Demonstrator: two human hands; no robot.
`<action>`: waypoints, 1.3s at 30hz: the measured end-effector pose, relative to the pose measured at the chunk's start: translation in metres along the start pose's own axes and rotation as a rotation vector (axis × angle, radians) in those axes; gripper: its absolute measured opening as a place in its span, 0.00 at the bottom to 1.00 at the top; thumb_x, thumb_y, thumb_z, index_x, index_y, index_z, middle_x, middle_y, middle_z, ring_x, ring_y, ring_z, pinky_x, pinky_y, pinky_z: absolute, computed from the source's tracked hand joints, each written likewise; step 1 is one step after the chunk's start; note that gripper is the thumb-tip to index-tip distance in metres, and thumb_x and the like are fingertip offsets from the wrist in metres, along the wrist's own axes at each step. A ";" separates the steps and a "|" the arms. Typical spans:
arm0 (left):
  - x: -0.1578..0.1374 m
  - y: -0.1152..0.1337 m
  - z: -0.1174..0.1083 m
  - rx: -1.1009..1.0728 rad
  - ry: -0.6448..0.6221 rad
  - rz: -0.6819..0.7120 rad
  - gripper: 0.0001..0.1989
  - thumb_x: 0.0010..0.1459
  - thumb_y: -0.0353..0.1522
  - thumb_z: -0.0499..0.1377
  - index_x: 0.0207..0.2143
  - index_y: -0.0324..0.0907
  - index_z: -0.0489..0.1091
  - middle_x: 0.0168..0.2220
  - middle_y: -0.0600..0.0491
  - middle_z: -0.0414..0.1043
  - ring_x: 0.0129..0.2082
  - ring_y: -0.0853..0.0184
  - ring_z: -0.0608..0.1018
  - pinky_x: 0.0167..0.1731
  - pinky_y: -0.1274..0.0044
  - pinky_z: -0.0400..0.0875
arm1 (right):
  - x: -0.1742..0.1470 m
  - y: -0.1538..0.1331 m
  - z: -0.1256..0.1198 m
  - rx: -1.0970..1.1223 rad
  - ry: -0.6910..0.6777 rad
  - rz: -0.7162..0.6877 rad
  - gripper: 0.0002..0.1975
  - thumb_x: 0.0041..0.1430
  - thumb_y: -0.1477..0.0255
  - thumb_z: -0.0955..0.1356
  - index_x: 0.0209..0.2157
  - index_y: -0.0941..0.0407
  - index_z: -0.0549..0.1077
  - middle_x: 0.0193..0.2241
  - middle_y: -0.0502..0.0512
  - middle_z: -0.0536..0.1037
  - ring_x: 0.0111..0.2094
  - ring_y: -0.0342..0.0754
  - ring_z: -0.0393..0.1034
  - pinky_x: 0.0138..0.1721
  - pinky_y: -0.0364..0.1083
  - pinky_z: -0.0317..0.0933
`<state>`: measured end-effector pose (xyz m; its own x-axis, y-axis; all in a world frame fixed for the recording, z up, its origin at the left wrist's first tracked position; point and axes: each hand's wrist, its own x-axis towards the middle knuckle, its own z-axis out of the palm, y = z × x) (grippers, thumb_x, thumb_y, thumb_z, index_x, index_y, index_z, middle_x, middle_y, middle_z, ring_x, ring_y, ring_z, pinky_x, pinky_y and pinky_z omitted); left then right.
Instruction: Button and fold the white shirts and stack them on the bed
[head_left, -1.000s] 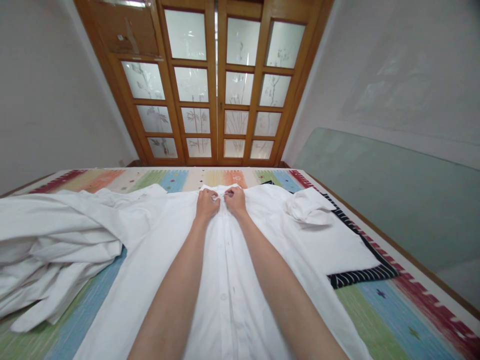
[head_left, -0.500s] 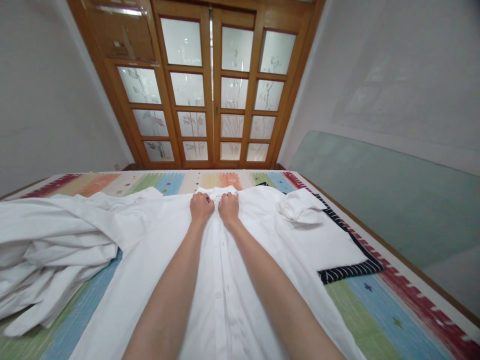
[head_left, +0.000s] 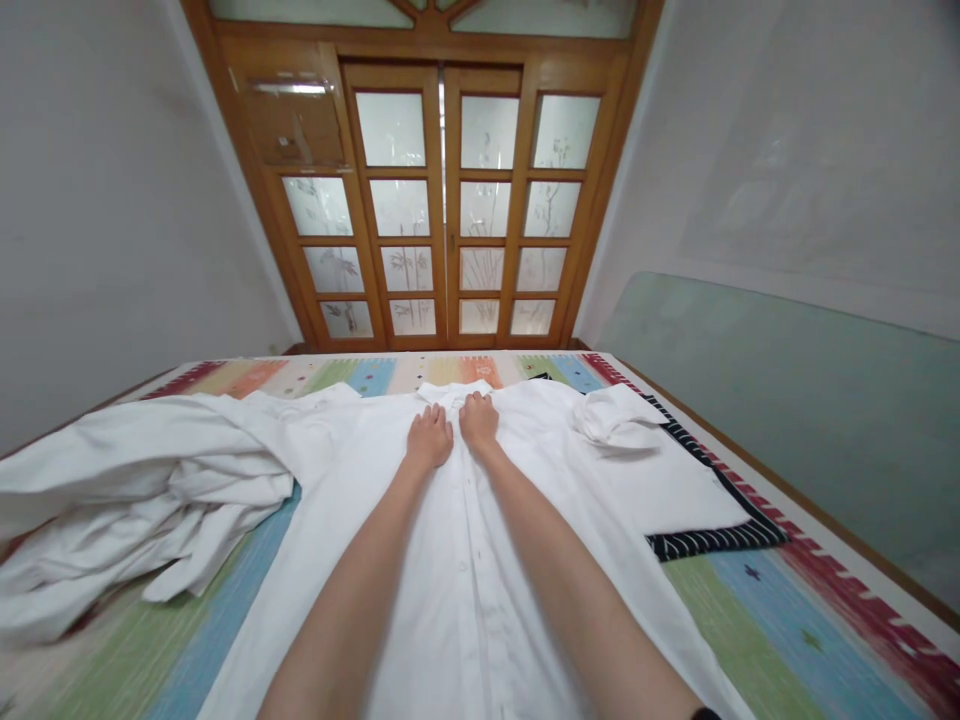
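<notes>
Head view: the person's right hand [head_left: 478, 418] is curling its fingers down at the button placket [head_left: 469, 515], just short of the collar [head_left: 454, 391]; whether those fingers are pinching cloth, I cannot tell. The left hand [head_left: 430, 436] is lying palm-down just beside it, its fingers loosely extended and not closing around anything. Both hands are touching the white button-up shirt [head_left: 442, 600], which is lying front up under the forearms, its collar pointing away from the person. A small button [head_left: 463, 566] is showing on the placket between the forearms.

To the left, crumpled white fabric [head_left: 217, 490] is heaping up beside the shirt; whether it is belonging to the same garment is unclear. To the right, a bunched piece of white cloth [head_left: 619, 415] is resting on a white panel with black, white-striped edging [head_left: 720, 541]. Beneath everything, a multicoloured striped cover [head_left: 750, 625] is spreading out. A pale green panel [head_left: 787, 350] is standing along the right wall [head_left: 817, 150], and wood-framed doors [head_left: 443, 245] with plant-patterned frosted panes are filling the far end.
</notes>
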<state>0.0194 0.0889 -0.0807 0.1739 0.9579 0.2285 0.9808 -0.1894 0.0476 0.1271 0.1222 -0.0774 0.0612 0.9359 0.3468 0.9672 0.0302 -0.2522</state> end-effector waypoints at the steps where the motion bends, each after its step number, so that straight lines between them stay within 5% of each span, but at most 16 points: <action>1: -0.003 0.000 0.000 0.003 -0.029 0.009 0.26 0.67 0.34 0.40 0.62 0.32 0.57 0.65 0.40 0.55 0.66 0.57 0.57 0.62 0.65 0.53 | 0.000 -0.001 0.000 0.001 0.001 0.012 0.14 0.65 0.76 0.58 0.45 0.59 0.73 0.47 0.62 0.73 0.50 0.53 0.63 0.40 0.45 0.64; 7: -0.016 -0.005 0.001 -0.025 -0.095 -0.008 0.29 0.67 0.38 0.38 0.66 0.36 0.51 0.67 0.41 0.50 0.67 0.56 0.53 0.63 0.60 0.49 | 0.001 0.001 0.001 0.043 0.014 0.059 0.15 0.65 0.77 0.58 0.44 0.60 0.73 0.48 0.64 0.72 0.52 0.53 0.61 0.42 0.46 0.63; 13: -0.018 -0.007 0.000 -0.085 -0.095 0.004 0.28 0.67 0.38 0.39 0.65 0.36 0.52 0.67 0.40 0.50 0.68 0.56 0.52 0.64 0.59 0.46 | -0.004 0.013 -0.002 0.120 0.008 -0.087 0.14 0.62 0.79 0.59 0.40 0.62 0.75 0.44 0.63 0.75 0.49 0.52 0.63 0.53 0.46 0.56; 19: -0.018 -0.007 -0.001 -0.115 -0.088 -0.001 0.27 0.66 0.38 0.40 0.65 0.38 0.54 0.67 0.41 0.51 0.68 0.56 0.52 0.63 0.58 0.47 | -0.025 0.022 -0.002 0.047 -0.126 -0.312 0.19 0.67 0.77 0.56 0.54 0.64 0.69 0.57 0.66 0.69 0.59 0.52 0.59 0.59 0.50 0.48; 25: -0.020 -0.005 -0.004 -0.123 -0.082 0.012 0.26 0.67 0.36 0.41 0.64 0.37 0.56 0.67 0.41 0.51 0.67 0.54 0.53 0.63 0.58 0.48 | -0.056 0.023 -0.006 0.007 -0.209 -0.330 0.25 0.70 0.66 0.54 0.63 0.62 0.59 0.65 0.64 0.56 0.66 0.58 0.48 0.62 0.58 0.43; 31: -0.027 -0.004 -0.006 -0.177 0.119 0.047 0.16 0.62 0.28 0.48 0.46 0.40 0.73 0.50 0.42 0.73 0.55 0.57 0.71 0.55 0.65 0.62 | -0.067 0.022 -0.019 0.026 -0.102 -0.329 0.20 0.67 0.63 0.61 0.53 0.59 0.70 0.56 0.64 0.70 0.58 0.54 0.62 0.58 0.52 0.53; 35: -0.030 -0.006 -0.007 -0.218 0.135 0.096 0.15 0.59 0.24 0.51 0.42 0.42 0.74 0.44 0.46 0.76 0.48 0.61 0.74 0.49 0.71 0.66 | -0.065 0.019 -0.026 0.017 -0.092 -0.220 0.16 0.64 0.61 0.64 0.44 0.58 0.74 0.43 0.60 0.78 0.47 0.52 0.70 0.46 0.47 0.61; 39: -0.029 -0.007 -0.009 -0.245 0.149 0.146 0.13 0.58 0.25 0.52 0.39 0.43 0.75 0.42 0.49 0.76 0.46 0.62 0.73 0.48 0.71 0.65 | -0.063 0.010 -0.028 -0.009 -0.066 -0.170 0.12 0.63 0.66 0.64 0.42 0.58 0.74 0.42 0.61 0.77 0.44 0.52 0.69 0.40 0.46 0.61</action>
<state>0.0067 0.0606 -0.0787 0.2781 0.8781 0.3893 0.8927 -0.3859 0.2327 0.1399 0.0541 -0.0766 -0.1196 0.9387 0.3232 0.9644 0.1872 -0.1866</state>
